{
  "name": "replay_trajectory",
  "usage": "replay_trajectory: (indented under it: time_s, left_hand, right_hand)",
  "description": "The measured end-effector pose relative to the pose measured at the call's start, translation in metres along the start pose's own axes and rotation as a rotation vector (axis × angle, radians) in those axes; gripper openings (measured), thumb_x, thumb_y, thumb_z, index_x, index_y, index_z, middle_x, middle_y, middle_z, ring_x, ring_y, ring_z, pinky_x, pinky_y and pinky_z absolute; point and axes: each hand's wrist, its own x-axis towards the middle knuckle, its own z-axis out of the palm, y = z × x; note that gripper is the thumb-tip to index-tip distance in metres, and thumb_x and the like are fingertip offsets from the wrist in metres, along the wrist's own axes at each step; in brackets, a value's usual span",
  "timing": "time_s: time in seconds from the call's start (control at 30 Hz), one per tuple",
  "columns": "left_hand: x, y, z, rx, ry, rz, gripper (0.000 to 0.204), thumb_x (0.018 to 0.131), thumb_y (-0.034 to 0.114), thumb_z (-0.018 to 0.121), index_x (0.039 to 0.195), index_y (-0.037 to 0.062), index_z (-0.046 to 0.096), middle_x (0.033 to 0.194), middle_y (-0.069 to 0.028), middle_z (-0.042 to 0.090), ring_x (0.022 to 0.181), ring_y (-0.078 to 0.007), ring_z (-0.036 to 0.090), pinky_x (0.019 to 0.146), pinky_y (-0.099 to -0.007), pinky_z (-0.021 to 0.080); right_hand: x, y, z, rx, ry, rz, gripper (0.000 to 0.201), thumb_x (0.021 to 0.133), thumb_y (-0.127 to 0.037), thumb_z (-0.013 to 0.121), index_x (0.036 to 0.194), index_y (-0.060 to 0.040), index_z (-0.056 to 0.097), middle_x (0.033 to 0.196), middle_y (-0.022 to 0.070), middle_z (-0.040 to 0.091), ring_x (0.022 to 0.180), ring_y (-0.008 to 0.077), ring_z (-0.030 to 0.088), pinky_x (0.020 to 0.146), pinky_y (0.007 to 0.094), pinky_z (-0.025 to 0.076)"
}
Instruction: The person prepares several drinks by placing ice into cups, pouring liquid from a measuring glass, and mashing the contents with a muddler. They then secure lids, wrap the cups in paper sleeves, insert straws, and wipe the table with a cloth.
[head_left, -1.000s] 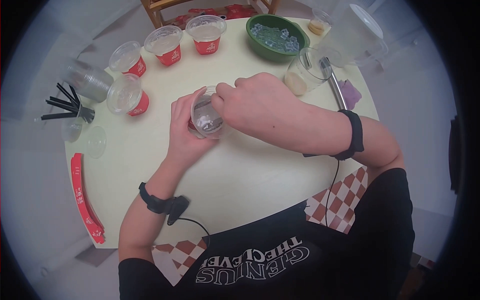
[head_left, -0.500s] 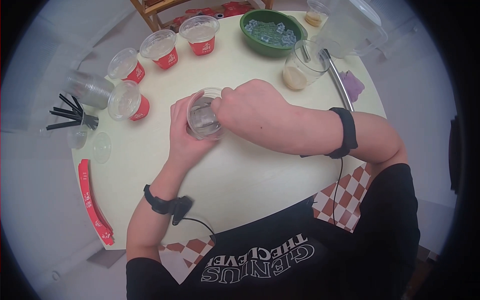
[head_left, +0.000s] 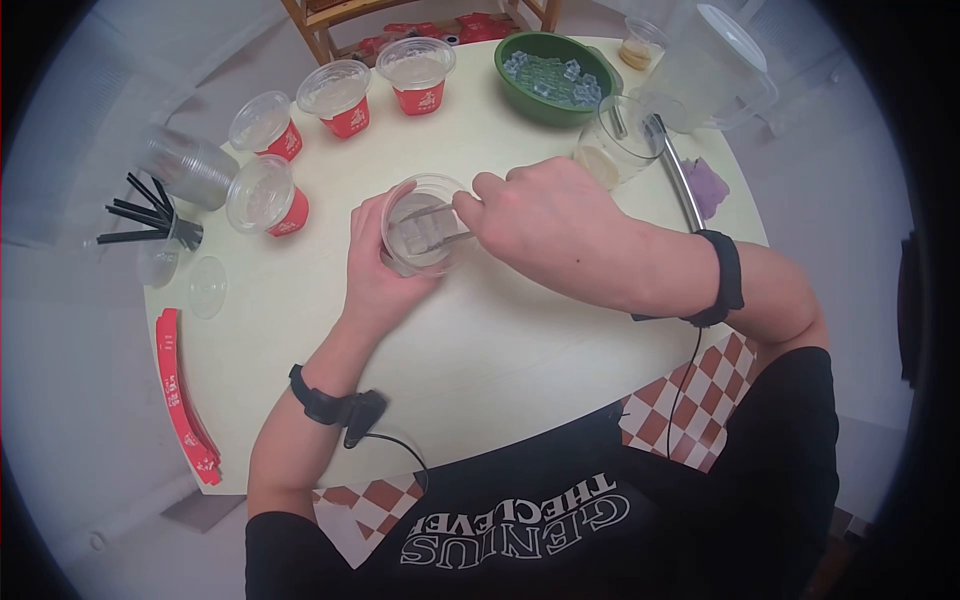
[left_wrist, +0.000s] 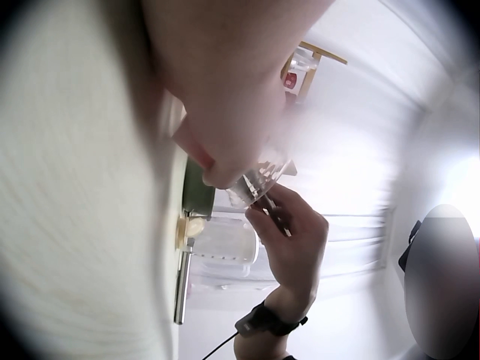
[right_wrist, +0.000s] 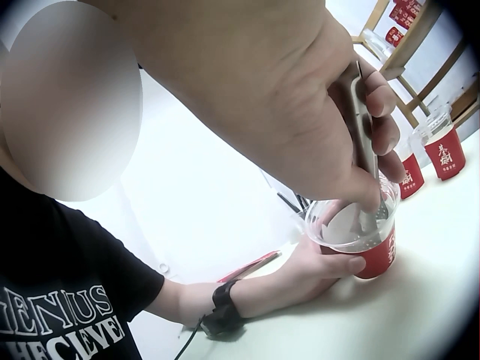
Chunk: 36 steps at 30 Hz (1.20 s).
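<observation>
My left hand point(head_left: 378, 270) grips a clear plastic cup point(right_wrist: 352, 241) with a red paper sleeve, its open mouth tilted toward me in the head view. Metal tongs point(right_wrist: 363, 131) are held in the curled fingers of my right hand point(head_left: 555, 230). In the head view their two arms reach over the rim into the cup, around what looks like a clear ice cube point(head_left: 420, 232). From the left wrist, the right hand point(left_wrist: 292, 240) shows close by the cup's mouth.
Several red-sleeved cups point(head_left: 418, 97) stand along the far left. At the back, a green bowl point(head_left: 524, 102) holds ice cubes. Right of it are a clear jug point(head_left: 605, 165), a long metal tool point(head_left: 684, 185) and a purple cloth point(head_left: 706, 190). Black straws point(head_left: 140, 212) and red sleeves point(head_left: 178, 400) lie left.
My right hand has drawn back a little to the right from the cup's mouth, and the arms of the tongs now show inside it. The left hand keeps its hold on the cup.
</observation>
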Motion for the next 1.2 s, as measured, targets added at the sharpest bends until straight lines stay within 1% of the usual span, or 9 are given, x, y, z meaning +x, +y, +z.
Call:
replay_trajectory:
  time_s: [0.03, 0.23, 0.33, 0.63, 0.7, 0.93, 1.07, 1.13, 1.2]
  left_hand:
    - [0.0, 0.0, 0.0, 0.0, 0.009, 0.002, 0.095, 0.072, 0.01, 0.098, 0.154, 0.0033, 0.05, 0.142, -0.0078, 0.053, 0.135, -0.0227, 0.059, 0.116, -0.0394, 0.05]
    - [0.001, -0.002, 0.002, -0.057, 0.017, 0.003, 0.094, 0.073, 0.007, 0.096, 0.154, 0.0037, 0.05, 0.142, -0.0076, 0.054, 0.136, -0.0225, 0.058, 0.118, -0.0392, 0.049]
    - [0.002, 0.0, 0.004, -0.107, 0.087, 0.006, 0.088, 0.07, 0.011, 0.093, 0.149, 0.0065, 0.056, 0.135, -0.0092, 0.06, 0.128, -0.0292, 0.056, 0.11, -0.0413, 0.05]
    - [-0.001, -0.005, 0.002, -0.135, 0.083, -0.035, 0.086, 0.071, 0.01, 0.093, 0.149, 0.0068, 0.056, 0.134, -0.0096, 0.06, 0.128, -0.0289, 0.058, 0.107, -0.0423, 0.055]
    - [-0.001, -0.006, 0.001, -0.132, 0.049, -0.1, 0.09, 0.074, 0.01, 0.097, 0.151, 0.004, 0.052, 0.143, -0.0097, 0.059, 0.134, -0.0229, 0.062, 0.114, -0.0385, 0.052]
    - [-0.001, -0.004, 0.0, -0.127, 0.043, -0.095, 0.089, 0.075, 0.011, 0.097, 0.151, 0.0045, 0.052, 0.143, -0.0101, 0.059, 0.135, -0.0227, 0.062, 0.115, -0.0386, 0.052]
    - [-0.003, -0.005, -0.001, -0.146, 0.049, -0.078, 0.089, 0.075, 0.009, 0.096, 0.152, 0.0054, 0.052, 0.143, -0.0103, 0.058, 0.134, -0.0234, 0.062, 0.115, -0.0388, 0.052]
    - [-0.002, -0.004, 0.0, -0.136, 0.045, -0.074, 0.088, 0.075, 0.008, 0.096, 0.152, 0.0057, 0.052, 0.143, -0.0105, 0.057, 0.134, -0.0236, 0.062, 0.115, -0.0389, 0.053]
    - [-0.002, -0.004, 0.002, -0.207, 0.106, -0.061, 0.083, 0.071, 0.014, 0.093, 0.146, 0.0084, 0.058, 0.133, -0.0105, 0.064, 0.125, -0.0311, 0.059, 0.11, -0.044, 0.05]
  right_hand:
    - [-0.001, 0.001, -0.002, -0.039, -0.046, -0.009, 0.026, 0.081, -0.006, 0.072, 0.105, -0.0005, 0.065, 0.084, 0.0104, 0.064, 0.073, 0.0254, 0.073, 0.058, 0.0385, 0.056]
    - [-0.004, 0.009, -0.009, -0.13, 0.046, -0.029, 0.044, 0.082, -0.009, 0.072, 0.125, -0.0047, 0.066, 0.088, 0.0045, 0.063, 0.075, 0.0194, 0.07, 0.056, 0.0352, 0.053]
    - [-0.006, 0.016, -0.01, -0.15, 0.097, -0.071, 0.05, 0.082, -0.01, 0.071, 0.131, -0.0055, 0.066, 0.089, 0.0031, 0.063, 0.073, 0.018, 0.068, 0.056, 0.0342, 0.052]
    - [-0.005, 0.024, -0.012, -0.156, 0.175, -0.135, 0.047, 0.082, -0.012, 0.07, 0.129, -0.0067, 0.07, 0.087, 0.0004, 0.062, 0.07, 0.0149, 0.066, 0.056, 0.0319, 0.052]
    - [-0.004, 0.027, -0.01, -0.169, 0.18, -0.158, 0.047, 0.082, -0.012, 0.071, 0.129, -0.0072, 0.07, 0.087, -0.0002, 0.062, 0.069, 0.0145, 0.065, 0.056, 0.0313, 0.051]
    - [-0.001, 0.031, -0.01, -0.324, 0.196, -0.269, 0.05, 0.081, -0.014, 0.071, 0.131, -0.01, 0.073, 0.085, -0.0031, 0.058, 0.068, 0.0104, 0.058, 0.056, 0.0274, 0.045]
    - [-0.001, 0.033, -0.018, -0.335, 0.262, -0.28, 0.051, 0.082, -0.013, 0.071, 0.133, -0.0105, 0.073, 0.085, -0.0037, 0.057, 0.068, 0.01, 0.057, 0.057, 0.0276, 0.045]
    - [-0.003, 0.033, -0.018, -0.389, 0.167, -0.306, 0.051, 0.082, -0.013, 0.071, 0.133, -0.0111, 0.073, 0.087, -0.0041, 0.057, 0.068, 0.0103, 0.055, 0.057, 0.028, 0.044]
    - [-0.001, 0.032, -0.024, -0.39, 0.197, -0.28, 0.051, 0.082, -0.014, 0.071, 0.133, -0.0112, 0.073, 0.087, -0.0043, 0.057, 0.069, 0.0102, 0.055, 0.058, 0.0276, 0.044]
